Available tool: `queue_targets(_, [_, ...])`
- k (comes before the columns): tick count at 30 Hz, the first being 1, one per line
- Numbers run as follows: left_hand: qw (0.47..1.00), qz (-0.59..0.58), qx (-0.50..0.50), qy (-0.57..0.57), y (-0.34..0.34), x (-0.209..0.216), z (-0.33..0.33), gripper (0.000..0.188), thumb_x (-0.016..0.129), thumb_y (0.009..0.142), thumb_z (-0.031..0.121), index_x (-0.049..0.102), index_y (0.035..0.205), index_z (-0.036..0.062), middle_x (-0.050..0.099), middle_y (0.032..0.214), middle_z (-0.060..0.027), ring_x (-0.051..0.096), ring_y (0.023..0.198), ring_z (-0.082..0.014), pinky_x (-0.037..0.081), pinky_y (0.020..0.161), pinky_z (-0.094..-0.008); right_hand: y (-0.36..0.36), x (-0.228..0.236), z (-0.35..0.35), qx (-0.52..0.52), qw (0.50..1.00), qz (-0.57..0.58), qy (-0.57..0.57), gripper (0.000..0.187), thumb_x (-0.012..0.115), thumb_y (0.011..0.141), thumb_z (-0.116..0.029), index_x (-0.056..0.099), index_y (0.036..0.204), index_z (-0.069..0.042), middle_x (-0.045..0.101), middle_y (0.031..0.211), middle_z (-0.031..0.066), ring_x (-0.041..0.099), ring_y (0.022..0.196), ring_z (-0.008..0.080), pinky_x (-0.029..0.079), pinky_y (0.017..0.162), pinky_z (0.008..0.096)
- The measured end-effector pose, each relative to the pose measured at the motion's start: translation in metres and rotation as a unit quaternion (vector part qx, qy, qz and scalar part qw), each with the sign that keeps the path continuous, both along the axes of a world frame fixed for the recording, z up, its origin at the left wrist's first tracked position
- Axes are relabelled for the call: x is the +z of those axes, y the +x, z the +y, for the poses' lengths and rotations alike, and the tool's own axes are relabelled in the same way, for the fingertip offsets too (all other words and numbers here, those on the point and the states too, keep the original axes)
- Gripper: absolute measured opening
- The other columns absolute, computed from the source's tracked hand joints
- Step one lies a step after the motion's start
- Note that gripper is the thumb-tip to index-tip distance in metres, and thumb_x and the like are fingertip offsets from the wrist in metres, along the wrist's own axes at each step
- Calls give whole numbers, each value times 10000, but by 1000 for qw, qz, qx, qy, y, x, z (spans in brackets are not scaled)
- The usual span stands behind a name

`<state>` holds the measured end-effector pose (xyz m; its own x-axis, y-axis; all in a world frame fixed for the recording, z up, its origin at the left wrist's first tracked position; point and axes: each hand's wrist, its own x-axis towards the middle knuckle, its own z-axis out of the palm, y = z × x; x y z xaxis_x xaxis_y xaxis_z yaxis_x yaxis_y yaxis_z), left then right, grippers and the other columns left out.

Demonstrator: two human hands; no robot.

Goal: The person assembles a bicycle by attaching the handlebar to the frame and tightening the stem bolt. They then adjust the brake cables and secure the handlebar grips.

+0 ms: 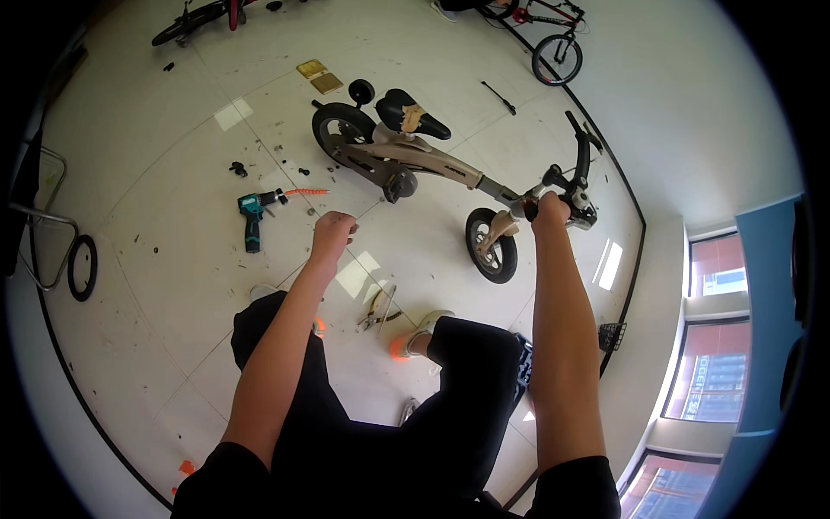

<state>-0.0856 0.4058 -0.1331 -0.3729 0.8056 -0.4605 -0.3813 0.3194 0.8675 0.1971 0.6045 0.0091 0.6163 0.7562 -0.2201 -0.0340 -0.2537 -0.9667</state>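
Observation:
A small bronze-coloured child's bike (415,160) stands on the tiled floor ahead of me, with a torn black saddle (405,112). My right hand (551,212) is closed round its front end, just below the black handlebar (581,160) and above the front wheel (491,246). The hand hides the exact spot it grips. My left hand (334,235) hangs over the floor, left of the front wheel, its fingers curled; whether anything small is inside them is hidden. Near it lies a teal cordless drill (252,218) beside an orange spiral strip (308,191).
Yellow-handled pliers (379,307) lie between my feet. Small dark parts (239,169), a gold-coloured box (320,76) and a black rod-like tool (499,97) are scattered about. Other bikes (558,57) stand at the back. A metal-framed chair (54,216) and loose tyre (82,267) are at left.

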Motion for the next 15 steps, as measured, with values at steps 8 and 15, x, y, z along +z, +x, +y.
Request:
queue_targets(8, [998, 53, 40, 16, -41, 10, -5, 168, 546, 837, 167, 582, 907, 19, 636, 848, -72, 621, 791, -138, 488, 690, -283, 60, -12, 27, -4, 999, -11, -41, 200, 529, 833, -89, 527, 978, 49, 530, 867, 135, 589, 695, 248, 553, 533, 376])
queue_targets(15, [995, 63, 80, -2, -86, 2, 3, 183, 565, 803, 173, 599, 857, 1, 637, 757, -76, 604, 716, -132, 470, 637, -271, 80, -5, 34, -32, 998, -18, -46, 133, 583, 740, -46, 548, 849, 21, 537, 721, 102, 559, 567, 215, 576, 541, 403])
